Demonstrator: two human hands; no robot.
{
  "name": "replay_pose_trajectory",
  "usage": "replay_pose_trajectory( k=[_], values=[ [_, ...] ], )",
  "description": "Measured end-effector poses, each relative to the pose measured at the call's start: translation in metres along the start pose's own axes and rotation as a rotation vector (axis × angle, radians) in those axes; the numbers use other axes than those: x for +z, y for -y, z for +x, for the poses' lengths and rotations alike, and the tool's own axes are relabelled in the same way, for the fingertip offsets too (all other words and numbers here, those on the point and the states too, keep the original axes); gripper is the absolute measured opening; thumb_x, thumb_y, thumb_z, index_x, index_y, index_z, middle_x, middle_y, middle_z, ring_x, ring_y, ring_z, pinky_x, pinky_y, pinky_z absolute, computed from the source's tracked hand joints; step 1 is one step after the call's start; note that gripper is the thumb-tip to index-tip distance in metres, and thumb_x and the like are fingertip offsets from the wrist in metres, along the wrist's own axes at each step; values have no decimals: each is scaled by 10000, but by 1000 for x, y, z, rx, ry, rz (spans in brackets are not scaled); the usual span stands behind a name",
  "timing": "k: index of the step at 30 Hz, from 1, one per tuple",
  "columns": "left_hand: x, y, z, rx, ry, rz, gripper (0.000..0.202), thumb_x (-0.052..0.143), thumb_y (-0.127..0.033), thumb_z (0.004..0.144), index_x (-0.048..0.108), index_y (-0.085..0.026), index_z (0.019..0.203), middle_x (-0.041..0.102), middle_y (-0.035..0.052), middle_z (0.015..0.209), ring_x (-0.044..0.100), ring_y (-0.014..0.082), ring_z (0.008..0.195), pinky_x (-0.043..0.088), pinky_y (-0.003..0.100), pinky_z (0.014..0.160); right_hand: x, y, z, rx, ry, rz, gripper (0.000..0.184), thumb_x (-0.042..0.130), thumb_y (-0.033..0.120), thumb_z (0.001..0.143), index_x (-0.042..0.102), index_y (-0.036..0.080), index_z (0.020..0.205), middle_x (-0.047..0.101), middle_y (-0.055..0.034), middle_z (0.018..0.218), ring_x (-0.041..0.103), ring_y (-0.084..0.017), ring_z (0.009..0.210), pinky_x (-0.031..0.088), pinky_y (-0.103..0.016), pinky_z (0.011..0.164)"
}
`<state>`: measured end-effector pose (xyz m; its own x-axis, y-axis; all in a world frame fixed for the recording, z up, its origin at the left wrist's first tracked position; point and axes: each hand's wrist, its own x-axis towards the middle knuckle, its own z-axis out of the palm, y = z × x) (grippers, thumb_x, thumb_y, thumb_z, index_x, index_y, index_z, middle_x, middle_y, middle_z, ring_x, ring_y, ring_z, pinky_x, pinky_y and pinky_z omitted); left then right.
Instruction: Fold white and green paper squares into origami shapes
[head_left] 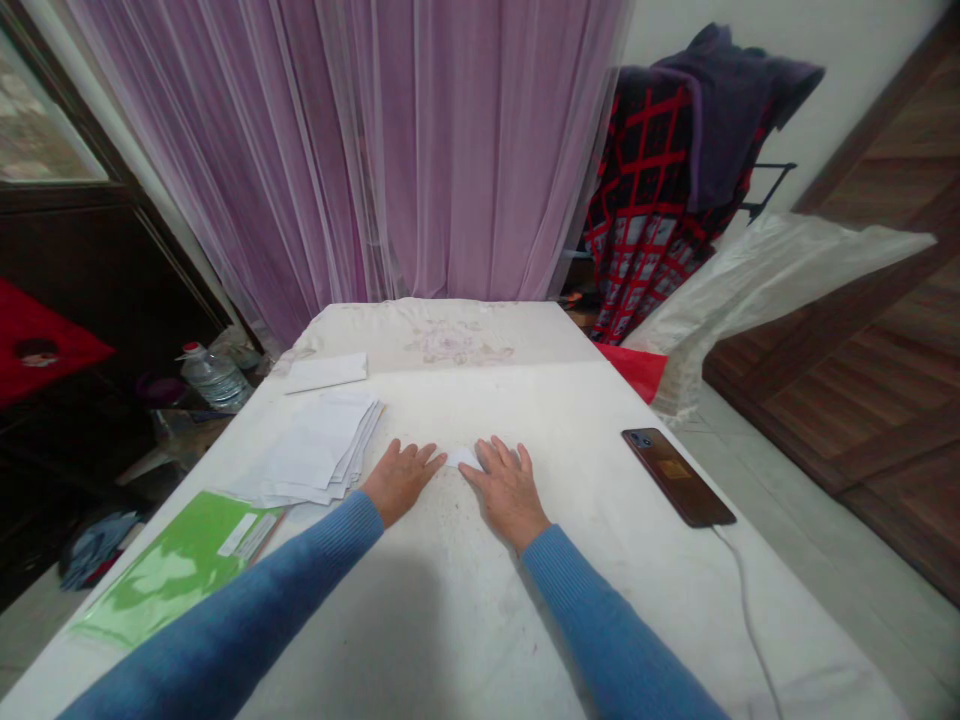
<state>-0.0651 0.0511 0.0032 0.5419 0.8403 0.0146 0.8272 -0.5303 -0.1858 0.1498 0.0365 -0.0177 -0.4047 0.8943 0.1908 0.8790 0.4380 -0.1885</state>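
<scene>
Honestly, my left hand point(397, 482) and right hand point(510, 492) lie open and flat on the table point(465, 600), fingertips touching a small white paper scrap point(462, 458) between them, partly hidden under my right fingers.

Table point(465, 610): covered with a white cloth, faintly speckled near the middle, with a pale floral pattern at the far end.

Left side: a fanned stack of white sheets point(319, 450). A single white sheet point(326, 372) lies beyond it, apart. A green folder point(180, 565) sits at the near left edge.

Centre: a small white paper piece point(463, 458), with the left hand point(401, 480) and right hand point(508, 490) lying flat on either side.

Right side: a dark phone point(677, 477), with a white cable point(750, 620) running to the near edge.
</scene>
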Motion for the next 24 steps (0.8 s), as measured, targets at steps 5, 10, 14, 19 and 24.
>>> replay_pose_trajectory(
  k=[5,10,14,19,24],
  values=[
    [-2,-1,-1,2,5,-35,570,399,-41,868,492,-325,1354,537,74,1391,562,260,1079,340,496,993,-5,-6,-11,59,14,-21,518,484,70,856,618,391,1240,499,-53,1436,324,-287,1388,136,-583,1096],
    [-14,-3,2,6,51,-27,554,387,-34,850,527,-294,1319,546,78,1384,570,266,1081,355,487,971,-5,-13,-19,106,31,12,591,479,35,800,595,377,1268,493,-42,1443,344,-278,1375,177,-564,1088],
    [-24,-6,11,-28,89,-62,395,462,-96,848,617,-262,1171,633,72,1264,619,248,1029,413,417,877,0,-16,-21,153,-10,101,592,430,19,795,591,322,1277,502,-45,1435,394,-232,1346,205,-502,1101],
    [-20,-19,24,-114,-6,-183,397,538,-306,894,530,-239,1286,677,89,1159,631,248,1018,435,378,835,5,-18,-21,159,-93,144,538,417,26,808,591,239,1270,540,-75,1395,434,-209,1318,215,-460,1116],
    [-13,-23,29,-143,-18,-232,415,546,-308,907,524,-221,1313,689,99,1082,627,258,992,429,373,833,8,-19,-20,141,-142,145,448,436,64,847,640,251,1200,568,-75,1362,463,-225,1288,237,-474,1102]
  ],
)
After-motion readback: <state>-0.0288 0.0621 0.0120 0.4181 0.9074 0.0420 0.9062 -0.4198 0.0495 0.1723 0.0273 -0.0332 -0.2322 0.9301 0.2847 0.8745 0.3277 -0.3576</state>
